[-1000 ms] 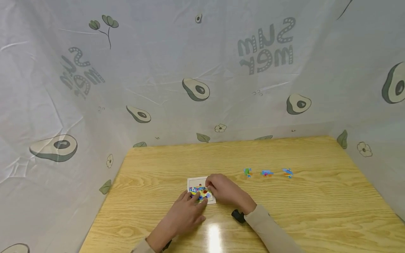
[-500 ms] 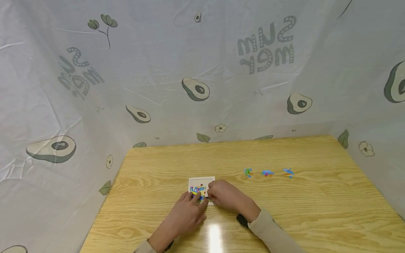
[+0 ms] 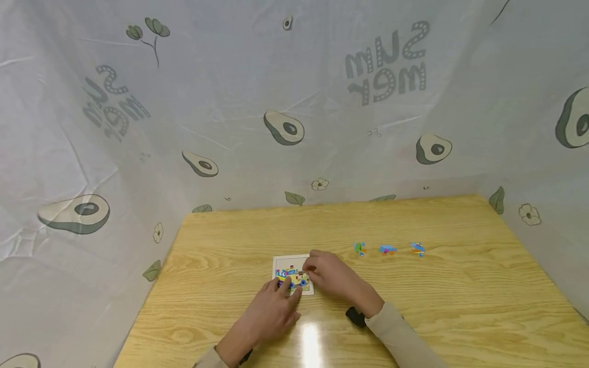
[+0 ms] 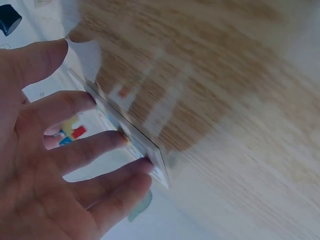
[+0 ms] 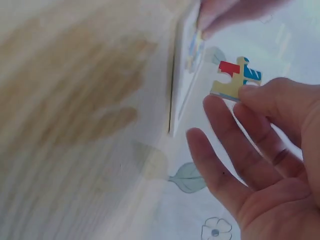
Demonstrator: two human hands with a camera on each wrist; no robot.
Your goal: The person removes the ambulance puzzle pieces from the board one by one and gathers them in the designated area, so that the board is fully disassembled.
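Observation:
A small square jigsaw puzzle board (image 3: 299, 261) with a white rim lies on the table in front of me, with colourful pieces across its lower part. My left hand (image 3: 271, 312) rests its spread fingertips on the board's near left part. In the left wrist view, those fingers (image 4: 100, 147) lie nearly straight against the board's face. Over the board's right side is my right hand (image 3: 336, 276). Its thumb and fingers pinch a yellow, red and blue puzzle piece (image 5: 227, 89), seen in the right wrist view close beside the board.
Three loose puzzle pieces lie in a row at the back right: a green one (image 3: 360, 249), a blue and pink one (image 3: 388, 249) and a blue one (image 3: 417, 249). A pale curtain (image 3: 239, 102) with avocado prints encloses the wooden table (image 3: 230, 230).
My right hand dipped toward the board's near right edge, then rose slightly, and the right part of the picture shows again. My left hand stays in place on the board.

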